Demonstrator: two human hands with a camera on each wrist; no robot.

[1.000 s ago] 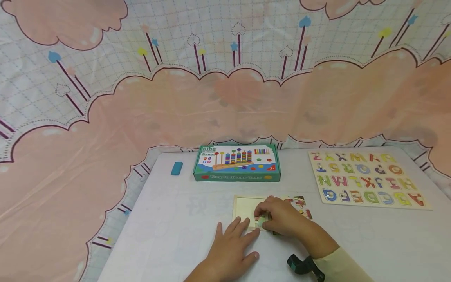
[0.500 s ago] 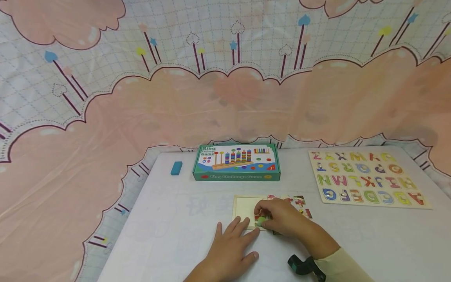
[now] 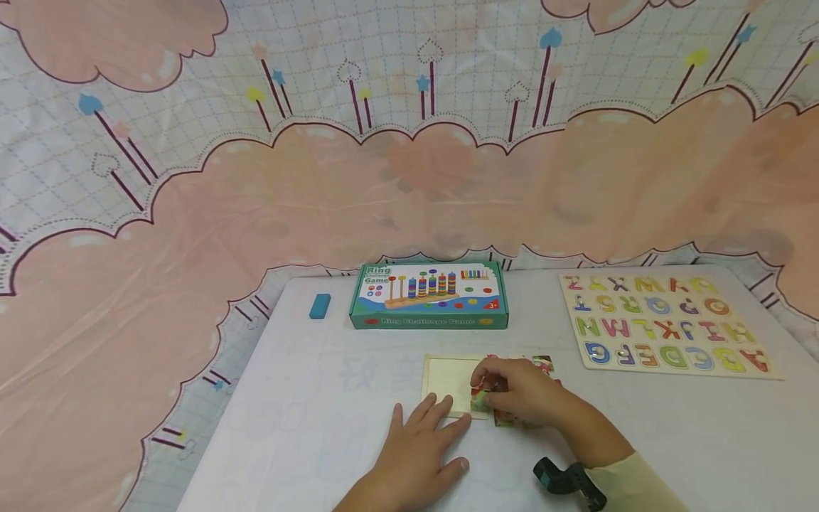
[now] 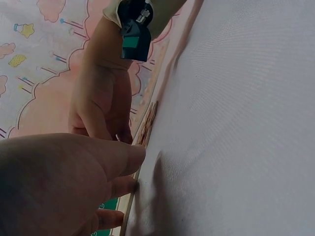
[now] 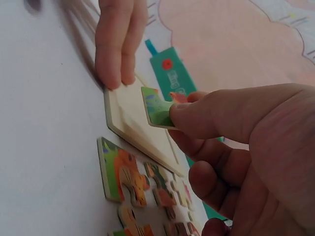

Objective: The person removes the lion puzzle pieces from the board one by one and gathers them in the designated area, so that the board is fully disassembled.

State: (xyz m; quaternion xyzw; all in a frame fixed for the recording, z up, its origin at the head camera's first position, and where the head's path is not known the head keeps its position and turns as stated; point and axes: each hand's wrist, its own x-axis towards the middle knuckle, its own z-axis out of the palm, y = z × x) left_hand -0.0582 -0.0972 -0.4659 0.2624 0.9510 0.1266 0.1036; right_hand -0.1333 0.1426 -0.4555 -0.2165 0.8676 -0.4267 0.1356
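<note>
My right hand (image 3: 527,395) pinches a green and red jigsaw puzzle piece (image 5: 158,109) between thumb and fingers. The piece is held over a pale wooden puzzle tray (image 3: 444,370), apart from its surface in the right wrist view. My left hand (image 3: 419,451) lies with fingers spread, its fingertips touching the tray's near edge; in the right wrist view, two left fingers (image 5: 113,44) rest on the tray's end. Several loose puzzle pieces (image 5: 120,172) with animal pictures lie beside the tray, partly hidden under my right hand in the head view.
Behind the tray stands a green Ring Challenge Game box (image 3: 429,299), with a small blue block (image 3: 320,306) to its left. An alphabet board (image 3: 668,326) lies at the right. A black wrist camera (image 3: 566,480) sits at my right sleeve.
My right hand has shifted slightly right with the puzzle piece, whose face went from pale glare to visible colours. My left hand stays in place.
</note>
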